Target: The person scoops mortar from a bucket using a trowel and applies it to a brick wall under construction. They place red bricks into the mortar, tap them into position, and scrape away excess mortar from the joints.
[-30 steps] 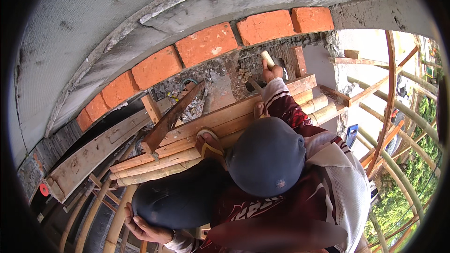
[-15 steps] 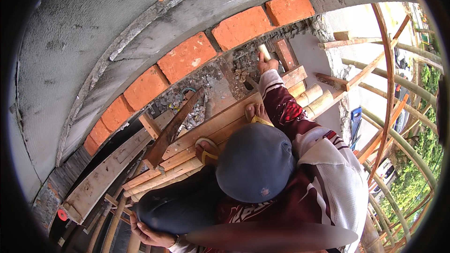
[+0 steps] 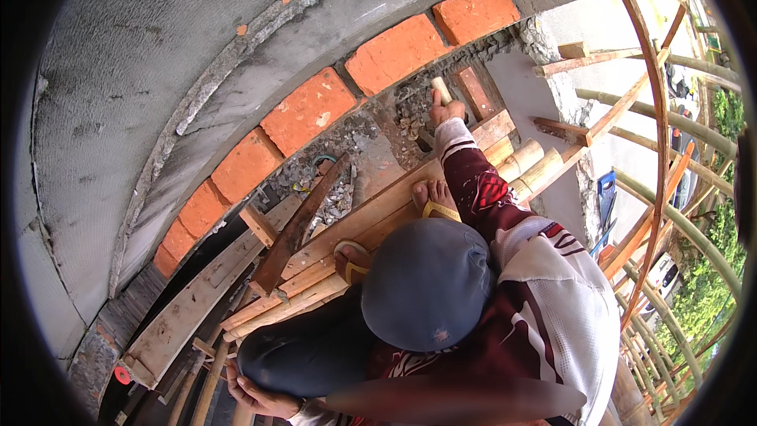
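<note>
My right hand [image 3: 448, 113] reaches forward over the rubble strip at the foot of the wall. Its fingers are wrapped round a pale, round wooden handle [image 3: 441, 90], whose blunt end sticks out past them; the rest of the tool is hidden. Just ahead lies the row of orange bricks [image 3: 394, 50]. Beside the handle is a reddish-brown wooden piece [image 3: 475, 93]. My left hand [image 3: 264, 401] rests low against the side of my dark-trousered leg, fingers apart and extended, with nothing seen in it.
My feet in yellow-strapped sandals stand on wooden planks [image 3: 371, 217] and bamboo poles. A dark board [image 3: 300, 225] slants up at the left above a deep gap. Bamboo scaffolding [image 3: 670, 110] crosses the right side, where a blue handsaw [image 3: 605, 192] hangs. A grey plastered wall [image 3: 158, 71] rises beyond.
The view has turned slightly, so the wall and bricks sit a little differently. My right hand keeps hold of the handle at nearly the same spot. The left hand stays by my leg.
</note>
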`<action>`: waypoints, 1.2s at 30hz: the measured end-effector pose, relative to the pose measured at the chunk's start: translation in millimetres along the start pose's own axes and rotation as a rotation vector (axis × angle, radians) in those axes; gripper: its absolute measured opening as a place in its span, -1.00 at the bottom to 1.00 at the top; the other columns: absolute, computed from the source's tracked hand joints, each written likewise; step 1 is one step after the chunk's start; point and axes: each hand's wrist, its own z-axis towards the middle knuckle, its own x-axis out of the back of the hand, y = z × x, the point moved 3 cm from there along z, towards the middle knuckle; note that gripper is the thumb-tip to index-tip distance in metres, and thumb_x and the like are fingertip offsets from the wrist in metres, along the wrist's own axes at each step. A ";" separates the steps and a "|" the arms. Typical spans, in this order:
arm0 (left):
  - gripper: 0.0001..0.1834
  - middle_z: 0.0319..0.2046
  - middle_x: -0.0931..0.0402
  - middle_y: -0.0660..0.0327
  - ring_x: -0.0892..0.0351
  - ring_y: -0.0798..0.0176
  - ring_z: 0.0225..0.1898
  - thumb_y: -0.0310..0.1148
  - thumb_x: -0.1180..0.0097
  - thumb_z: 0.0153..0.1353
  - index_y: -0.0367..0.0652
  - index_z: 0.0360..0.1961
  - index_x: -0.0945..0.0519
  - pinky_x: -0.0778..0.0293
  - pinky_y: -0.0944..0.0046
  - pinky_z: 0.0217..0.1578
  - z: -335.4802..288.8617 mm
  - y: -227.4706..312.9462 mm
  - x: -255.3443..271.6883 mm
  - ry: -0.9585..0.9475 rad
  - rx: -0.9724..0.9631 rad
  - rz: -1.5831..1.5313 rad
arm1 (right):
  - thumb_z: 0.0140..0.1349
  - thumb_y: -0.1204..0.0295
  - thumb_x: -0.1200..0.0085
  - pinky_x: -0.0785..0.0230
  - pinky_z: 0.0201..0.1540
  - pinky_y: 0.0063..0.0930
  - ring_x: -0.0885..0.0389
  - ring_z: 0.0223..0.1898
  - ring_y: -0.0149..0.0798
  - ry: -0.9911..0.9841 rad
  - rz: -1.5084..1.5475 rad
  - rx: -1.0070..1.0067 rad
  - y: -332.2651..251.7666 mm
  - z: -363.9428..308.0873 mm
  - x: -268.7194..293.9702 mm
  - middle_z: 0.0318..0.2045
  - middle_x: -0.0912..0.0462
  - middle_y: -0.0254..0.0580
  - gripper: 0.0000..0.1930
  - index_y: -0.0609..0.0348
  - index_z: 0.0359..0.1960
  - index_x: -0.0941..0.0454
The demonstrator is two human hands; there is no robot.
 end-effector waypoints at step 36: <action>-0.56 0.13 -0.60 -0.02 -0.55 0.09 0.17 -0.24 0.10 0.53 -0.38 0.18 -0.56 -0.36 0.11 0.28 -1.0 6.6 -9.4 -0.017 0.029 -0.025 | 0.48 0.47 0.11 -0.73 0.01 0.07 -0.52 0.16 0.38 0.082 0.101 0.024 -17.6 1.5 9.6 0.24 -0.38 0.28 -0.55 0.58 0.27 -0.21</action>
